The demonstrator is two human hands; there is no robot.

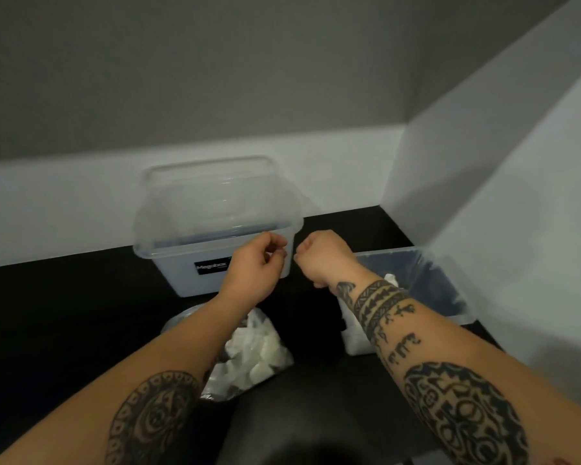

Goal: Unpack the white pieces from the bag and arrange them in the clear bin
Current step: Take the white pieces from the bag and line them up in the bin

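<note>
1. Two hands up front, both near the front right corner of the clear bin. Left hand has fingers curled, fingertips at the bin's near rim — looks like a pinch on the rim or on sth small, can't tell which. Right hand is a closed fist just beside that corner, apart from the left; nothing visible in it, can't tell if it holds anything.
2. Bin sits toward the back of the black tabletop, against the white wall strip. Looks empty, blurry tho. Black label on its front wall.
3. Bag w/ white pieces lies on the tabletop nearer the front edge, under/between the forearms. Thin clear film, crumpled, plenty of pieces inside still.
4. Second clear container at the right side, partly behind the right forearm, some white stuff in it.
5. Handling, my guess: pieces look light, irregular chunks, maybe soft or crumbly — pinch each by its sides, don't squeeze. Bag is floppy + slick, so hold the mouth open w/ one hand, pick w/ the other. Bin is stiff but light, may slide if pushed; steady it at the rim.
6. Progress: early, most pieces not yet moved.
</note>
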